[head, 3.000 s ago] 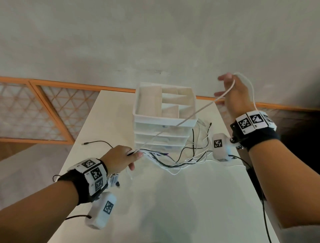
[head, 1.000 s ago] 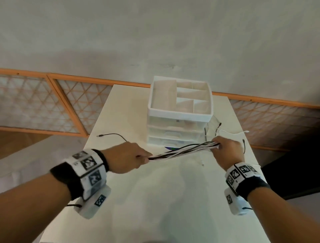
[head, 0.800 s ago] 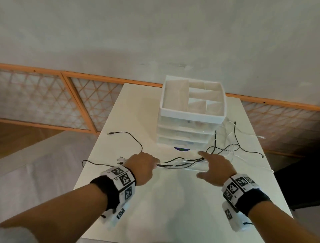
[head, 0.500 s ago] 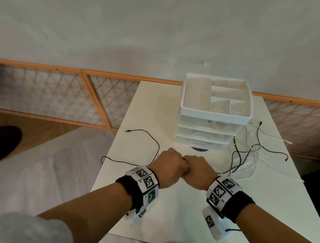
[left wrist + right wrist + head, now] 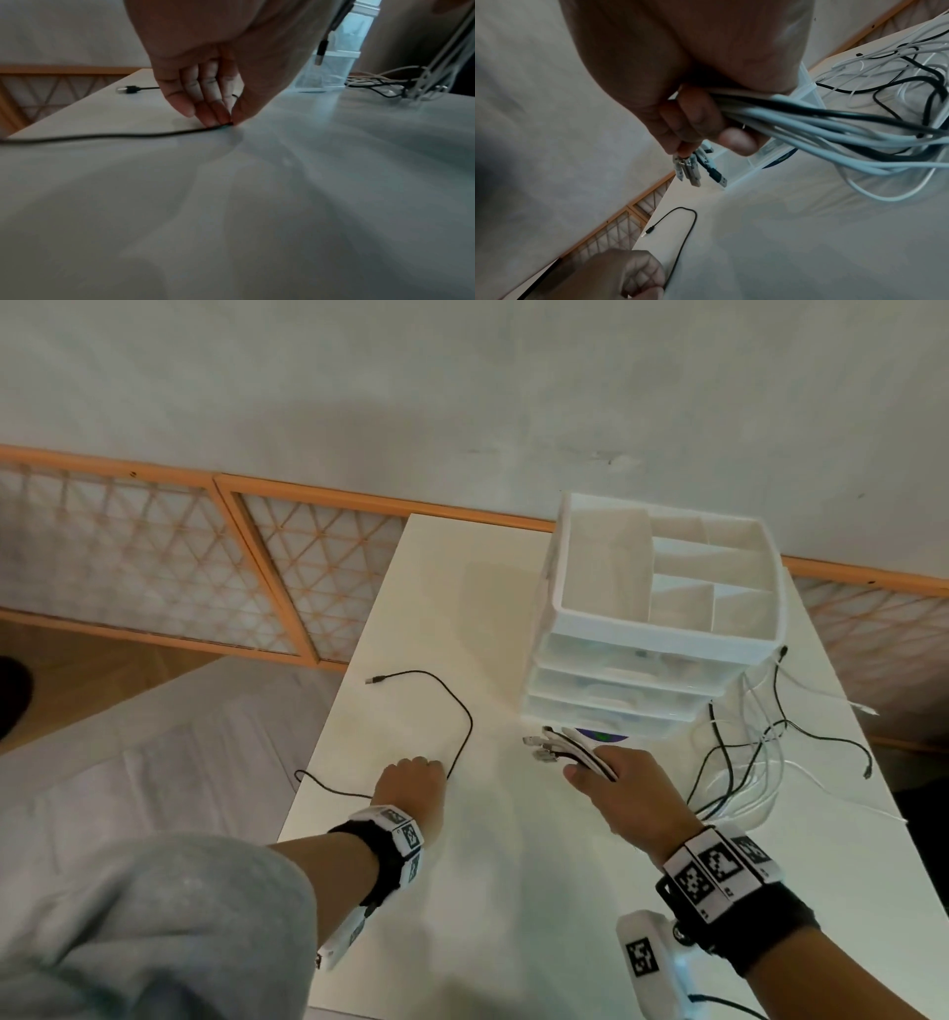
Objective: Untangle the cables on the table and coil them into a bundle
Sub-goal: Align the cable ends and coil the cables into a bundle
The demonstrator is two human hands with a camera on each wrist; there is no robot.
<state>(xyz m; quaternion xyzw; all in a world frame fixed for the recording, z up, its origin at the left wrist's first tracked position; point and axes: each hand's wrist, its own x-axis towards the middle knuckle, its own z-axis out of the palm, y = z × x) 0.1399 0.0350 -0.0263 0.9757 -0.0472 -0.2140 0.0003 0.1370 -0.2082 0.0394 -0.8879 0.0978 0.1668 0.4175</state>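
Left of the drawer unit [image 5: 652, 629], the left hand [image 5: 413, 785] pinches a lone black cable [image 5: 452, 711] against the table [image 5: 513, 891], thumb and fingertips [image 5: 213, 115] closed on it. In front of the unit, the right hand [image 5: 624, 785] grips the cable bundle [image 5: 834, 130], plugs [image 5: 695, 170] sticking out leftward; loose ends [image 5: 744, 762] trail on the table right of the unit.

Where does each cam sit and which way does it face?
Head: looks down at the table; both forearms show.
Left wrist: low over the table, along the left hand, whose fingers pinch the black cable.
Right wrist: under the right hand gripping the cable bundle.
Shared: the black cable shows in all views.
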